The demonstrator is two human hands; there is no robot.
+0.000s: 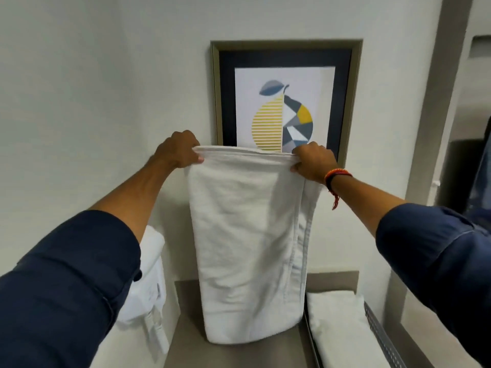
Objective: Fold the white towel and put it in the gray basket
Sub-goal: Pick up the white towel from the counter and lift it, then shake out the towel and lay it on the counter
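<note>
Both grips point(180, 151) point(313, 162) atop hanging white towel point(247, 235)

One view only, head cam, wide-angle, so nothing is being shared w/ a second view. It's sitting at head height and looking forward and slightly down, facing a pale wall point(79, 75) straight on, close. A framed picture point(285, 99) is hanging about centre-top. Both arms are reaching out from the bottom corners, left hand point(180, 150) and right hand point(314, 162) showing near mid-frame, holding up a white towel point(247, 248) close in front of the lens. Bottom edge is taking in a brown shelf point(186, 314) and, lower right, part of a gray basket point(382, 338). Edges are bending, esp. the wall corner at right.
</note>
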